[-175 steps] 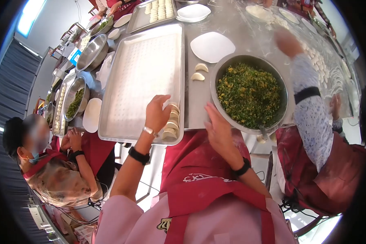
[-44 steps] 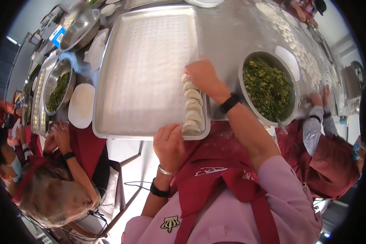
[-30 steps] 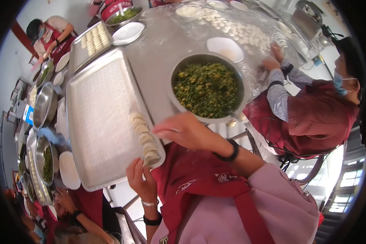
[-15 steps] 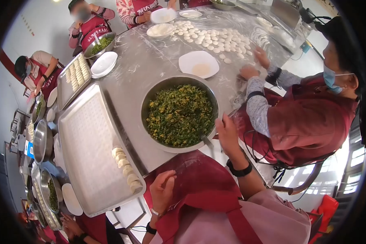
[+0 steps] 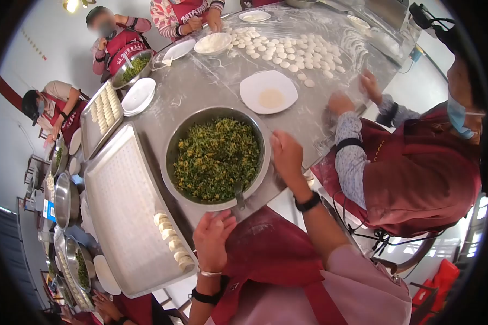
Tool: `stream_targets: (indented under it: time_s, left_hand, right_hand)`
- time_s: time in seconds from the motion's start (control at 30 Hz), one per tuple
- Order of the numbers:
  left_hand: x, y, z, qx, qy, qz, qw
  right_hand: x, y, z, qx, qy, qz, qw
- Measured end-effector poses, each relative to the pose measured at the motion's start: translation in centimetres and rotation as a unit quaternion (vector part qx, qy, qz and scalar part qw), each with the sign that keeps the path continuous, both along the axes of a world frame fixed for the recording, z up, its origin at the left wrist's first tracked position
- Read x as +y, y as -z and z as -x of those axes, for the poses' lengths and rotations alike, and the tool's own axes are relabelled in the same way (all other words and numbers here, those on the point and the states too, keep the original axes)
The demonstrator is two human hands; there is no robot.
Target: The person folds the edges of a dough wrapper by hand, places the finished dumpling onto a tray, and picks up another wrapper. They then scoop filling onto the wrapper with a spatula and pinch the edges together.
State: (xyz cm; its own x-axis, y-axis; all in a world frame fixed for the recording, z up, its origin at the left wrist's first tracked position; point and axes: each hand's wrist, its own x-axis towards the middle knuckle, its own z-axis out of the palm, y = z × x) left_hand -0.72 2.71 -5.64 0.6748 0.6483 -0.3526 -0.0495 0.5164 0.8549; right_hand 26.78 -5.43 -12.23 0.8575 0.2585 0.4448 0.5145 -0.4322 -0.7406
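A large steel bowl [image 5: 266, 162] of chopped green and yellow filling [image 5: 216, 160] stands at the table's near edge, a metal utensil handle [image 5: 240, 201] leaning over its near rim. My right hand [image 5: 288, 160] is beside the bowl's right rim, fingers loosely bent, nothing visible in them. Just below the bowl's near left side, my left hand [image 5: 212, 241] is raised with its fingers apart and empty. To the left lies a metal tray [image 5: 127, 200] with a short row of pale dumplings [image 5: 173, 244]. Behind the bowl sits a white plate [image 5: 255, 89] with a pale round patch on it.
Many flat dough rounds [image 5: 293, 54] lie on the floured steel table [image 5: 200, 81]. A co-worker [image 5: 417, 157] sits close on my right, hands over the table edge. Stacked white plates [image 5: 139, 96] and a fuller dumpling tray [image 5: 103, 116] are at the left; other people work beyond.
The steel bowl has shifted left, closer to the tray. My right hand has moved up and left alongside it, and my left hand has risen nearer the bowl. The view has shifted slightly.
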Motion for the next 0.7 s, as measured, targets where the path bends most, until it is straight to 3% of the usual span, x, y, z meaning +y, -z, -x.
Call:
stream_targets:
  time_s: [0.07,0.17,0.37,0.47,0.57,0.67,0.7]
  left_hand:
    - [-0.4,1.1,0.8,0.031,0.001,0.033,0.999]
    - [-1.2,2.2,1.9,0.064,0.022,0.064,0.996]
    - [-1.9,2.8,2.8,0.044,0.064,0.091,0.993]
    - [-2.4,1.8,2.6,0.040,0.068,0.079,0.994]
    - [-2.9,2.2,3.0,0.037,0.075,0.078,0.993]
    - [-3.4,1.7,3.2,0.022,0.077,0.072,0.994]
    - [-3.5,1.7,3.3,0.020,0.080,0.074,0.994]
  right_hand:
    - [1.8,0.1,-4.2,-0.127,0.068,0.126,0.981]
    - [3.5,-0.3,-7.9,-0.092,0.096,0.260,0.956]
    - [6.3,0.3,-11.4,-0.028,0.044,0.310,0.949]
    - [6.0,-0.5,-10.4,-0.078,0.033,0.267,0.960]
    - [6.3,0.9,-10.2,-0.131,0.030,0.310,0.941]
    - [5.2,1.1,-8.8,-0.136,0.050,0.270,0.952]
    - [4.3,0.9,-7.8,-0.081,0.074,0.194,0.975]
